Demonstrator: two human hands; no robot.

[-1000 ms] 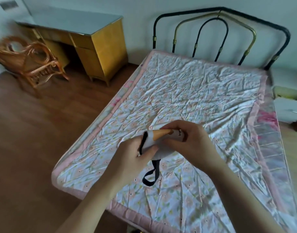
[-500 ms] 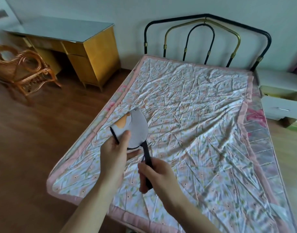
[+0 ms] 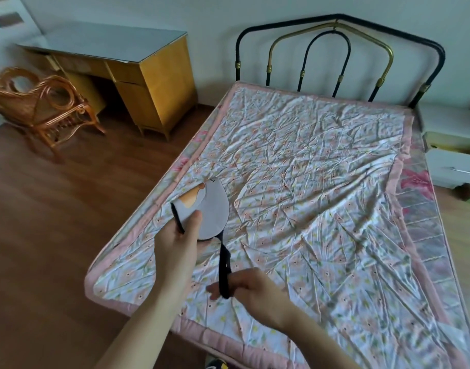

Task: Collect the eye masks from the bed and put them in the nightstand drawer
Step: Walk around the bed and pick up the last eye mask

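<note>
A grey eye mask (image 3: 211, 209) with an orange patch and a black strap (image 3: 224, 267) is held above the near left part of the bed (image 3: 321, 182). My left hand (image 3: 179, 243) grips the mask's lower left edge, thumb on its face. My right hand (image 3: 251, 291) is lower and pinches the hanging strap, pulling it down. The white nightstand (image 3: 455, 123) stands at the far right of the bed, its top drawer (image 3: 453, 161) pulled open. No other mask shows on the floral quilt.
A black and brass metal headboard (image 3: 335, 49) closes the far end of the bed. A yellow wooden desk (image 3: 138, 73) and a rattan chair (image 3: 42, 102) stand at the left on the brown wood floor (image 3: 55, 222).
My right hand left the mask's body and dropped to the strap, stretching it downward. My left hand turned the mask upright. The view shifted right, showing more of the nightstand.
</note>
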